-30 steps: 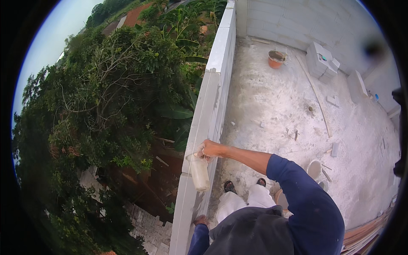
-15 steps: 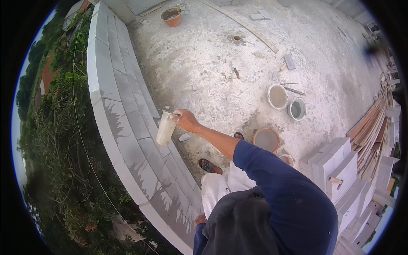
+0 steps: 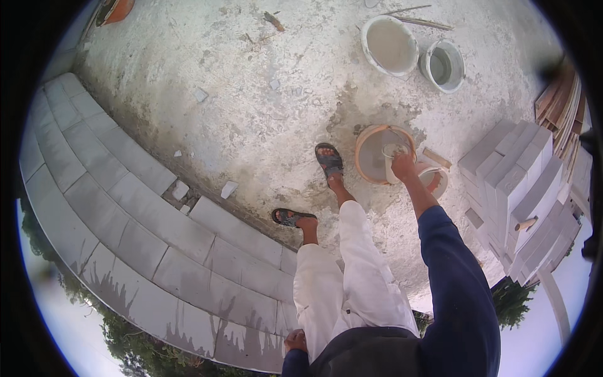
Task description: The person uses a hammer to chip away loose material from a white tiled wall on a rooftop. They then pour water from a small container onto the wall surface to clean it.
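My right hand [image 3: 404,167] is closed on a pale plastic jug [image 3: 395,149], which is at the right part of an orange-rimmed round tub [image 3: 359,168]. Greyish liquid fills the tub; how deep the jug sits in it I cannot tell. Low in the view, my left hand [image 3: 296,340] hangs beside my white trouser leg, close to the block wall [image 3: 182,267]. Its fingers are curled, and nothing shows in them. Dark wet streaks run over the wall's pale grey blocks.
Two white buckets, one with grey mix [image 3: 389,45] and one with water [image 3: 441,66], stand beyond the tub. A smaller pail [image 3: 433,181] sits to its right. Stacked blocks [image 3: 512,166] with a wooden-handled tool [image 3: 526,224] rise at right. Block fragments [image 3: 228,189] lie along the wall.
My right hand has carried the jug from above the wall at left across to the tub. The view has swung rightward and down. My left hand remains low by the wall.
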### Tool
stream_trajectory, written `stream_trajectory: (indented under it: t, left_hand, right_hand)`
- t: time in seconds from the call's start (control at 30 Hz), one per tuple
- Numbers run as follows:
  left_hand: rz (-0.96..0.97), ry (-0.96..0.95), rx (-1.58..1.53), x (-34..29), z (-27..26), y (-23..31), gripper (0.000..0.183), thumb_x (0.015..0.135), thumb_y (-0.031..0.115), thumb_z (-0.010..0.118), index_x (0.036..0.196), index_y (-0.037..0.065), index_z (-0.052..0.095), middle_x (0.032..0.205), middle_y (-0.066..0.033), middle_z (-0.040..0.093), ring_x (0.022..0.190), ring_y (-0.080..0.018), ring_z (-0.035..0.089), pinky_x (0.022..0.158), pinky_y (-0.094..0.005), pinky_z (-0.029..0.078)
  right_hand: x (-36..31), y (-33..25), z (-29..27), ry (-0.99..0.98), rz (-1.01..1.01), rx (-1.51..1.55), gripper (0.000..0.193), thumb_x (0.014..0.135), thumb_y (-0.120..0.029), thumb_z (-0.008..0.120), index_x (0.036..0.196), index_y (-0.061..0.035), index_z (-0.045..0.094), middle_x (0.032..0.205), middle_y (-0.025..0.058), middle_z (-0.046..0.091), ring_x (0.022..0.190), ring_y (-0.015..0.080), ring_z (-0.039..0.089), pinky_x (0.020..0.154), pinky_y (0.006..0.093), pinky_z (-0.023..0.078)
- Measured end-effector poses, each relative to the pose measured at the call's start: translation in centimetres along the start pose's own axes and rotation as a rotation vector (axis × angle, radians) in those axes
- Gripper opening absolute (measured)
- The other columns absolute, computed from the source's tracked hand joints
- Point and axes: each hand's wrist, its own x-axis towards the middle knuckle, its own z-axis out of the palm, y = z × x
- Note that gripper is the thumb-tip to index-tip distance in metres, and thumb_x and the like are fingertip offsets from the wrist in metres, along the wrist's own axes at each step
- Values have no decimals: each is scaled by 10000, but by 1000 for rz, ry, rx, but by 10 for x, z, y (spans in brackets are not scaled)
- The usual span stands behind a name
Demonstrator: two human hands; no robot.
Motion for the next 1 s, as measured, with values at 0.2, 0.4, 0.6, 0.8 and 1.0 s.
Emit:
stream_trajectory:
  t: [0.2,0.4,0.6,0.8,1.0]
  left_hand:
    - [-74,52,233,-30,-23,26,263,871,279,674,1008,77,773,1007,-123,758,976,-230,714,883,-346,540]
    - [181,-70,611,-21,-38,45,231,871,252,637,1029,131,755,1069,-77,736,1018,-255,697,924,-377,543]
    - [506,-98,900,-5,-51,53,236,873,214,603,1051,129,731,1138,-42,707,1066,-244,674,945,-378,546]
    - [276,61,418,-16,-61,76,219,875,273,631,1000,154,767,1092,-77,735,1033,-283,689,952,-386,528]
    - [94,106,-44,-31,-73,124,236,871,333,654,995,178,782,1049,-105,747,1033,-298,693,964,-370,515]
  right_hand:
    - [59,5,135,-267,-52,110,283,985,-122,441,957,35,674,911,253,672,884,416,664,825,480,537]
    - [106,19,212,-391,-38,201,398,914,-342,561,1239,-129,649,1264,222,622,1264,350,536,1086,482,395]
    - [63,31,225,175,-28,157,295,921,-272,555,1075,-76,714,1097,135,710,1056,338,660,943,531,487]
    - [-16,-6,83,-11,277,61,237,949,-140,499,1043,-19,680,1122,211,636,1076,338,624,950,456,488]
    - [-49,-90,-156,302,147,370,162,903,-97,607,843,53,620,886,257,608,910,436,595,807,549,473]
